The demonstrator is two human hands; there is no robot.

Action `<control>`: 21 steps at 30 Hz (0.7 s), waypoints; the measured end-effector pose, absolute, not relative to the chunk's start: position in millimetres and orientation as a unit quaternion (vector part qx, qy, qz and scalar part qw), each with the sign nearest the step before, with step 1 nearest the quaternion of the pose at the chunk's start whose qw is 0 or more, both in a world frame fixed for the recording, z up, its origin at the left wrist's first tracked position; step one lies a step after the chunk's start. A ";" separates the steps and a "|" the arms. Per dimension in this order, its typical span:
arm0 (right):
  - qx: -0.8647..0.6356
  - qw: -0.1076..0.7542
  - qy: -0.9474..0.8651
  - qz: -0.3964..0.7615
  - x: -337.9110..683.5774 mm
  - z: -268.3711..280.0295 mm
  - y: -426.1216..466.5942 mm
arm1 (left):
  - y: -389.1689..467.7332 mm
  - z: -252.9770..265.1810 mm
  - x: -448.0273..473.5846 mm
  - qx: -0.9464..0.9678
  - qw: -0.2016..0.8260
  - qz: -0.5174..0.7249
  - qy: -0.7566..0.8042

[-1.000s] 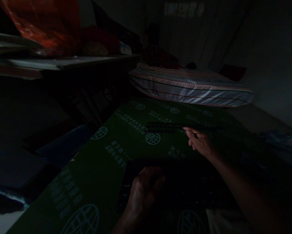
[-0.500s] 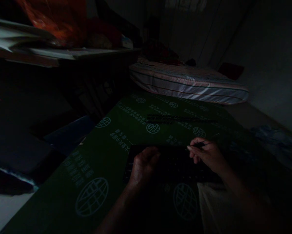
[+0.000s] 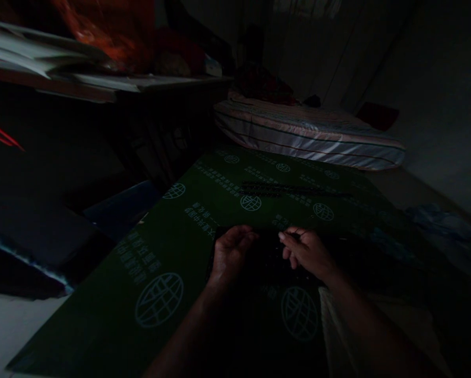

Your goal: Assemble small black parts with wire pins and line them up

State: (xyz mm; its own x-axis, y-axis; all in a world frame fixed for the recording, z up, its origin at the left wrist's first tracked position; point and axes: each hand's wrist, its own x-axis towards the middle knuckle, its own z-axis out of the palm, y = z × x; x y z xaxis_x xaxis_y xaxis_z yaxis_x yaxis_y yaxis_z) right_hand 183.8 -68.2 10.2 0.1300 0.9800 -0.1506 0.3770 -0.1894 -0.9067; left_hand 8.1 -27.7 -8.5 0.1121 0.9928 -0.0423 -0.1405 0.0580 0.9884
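Note:
A dark, flat, roughly rectangular piece (image 3: 267, 265) with small pale specks lies on the green printed board (image 3: 211, 184); the gloom hides its exact kind. Over its left part rests my left hand (image 3: 232, 252), its fingers curled and thumb side pressed together; what they hold, if anything, is lost in shadow. My right hand (image 3: 305, 252) is a short way to the right, thumb and forefinger pinched, above the same piece. Something thin and dark seems to run through that pinch, too dim to name. Farther back on the board lie several dark, narrow strips (image 3: 294, 189).
Beyond the board stands a bed or mattress with a striped cover (image 3: 310, 137). At the left, a desk (image 3: 136, 84) carries papers and an orange bag (image 3: 113, 37). A pale cloth (image 3: 335, 320) hangs near my right forearm, and crumpled bluish plastic (image 3: 440, 223) lies at the right.
My right hand has moved left, closer to my left hand, still pinched. My left hand stays over the dark piece, its fingers slightly shifted. The view has turned a little to the left.

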 end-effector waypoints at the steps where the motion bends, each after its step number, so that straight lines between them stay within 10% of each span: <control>1: -0.657 0.364 -0.524 0.400 182.2 10.7 -67.6 | -27.7 -7.9 8.1 0.472 0.577 0.495 0.446; 15: -0.661 0.316 -0.574 0.366 172.2 18.3 -60.0 | -29.1 -9.0 9.6 0.480 0.565 0.507 0.439; 21: -0.651 0.418 -0.521 0.360 192.2 18.7 -61.5 | -43.8 -9.5 8.0 0.815 0.290 0.360 0.349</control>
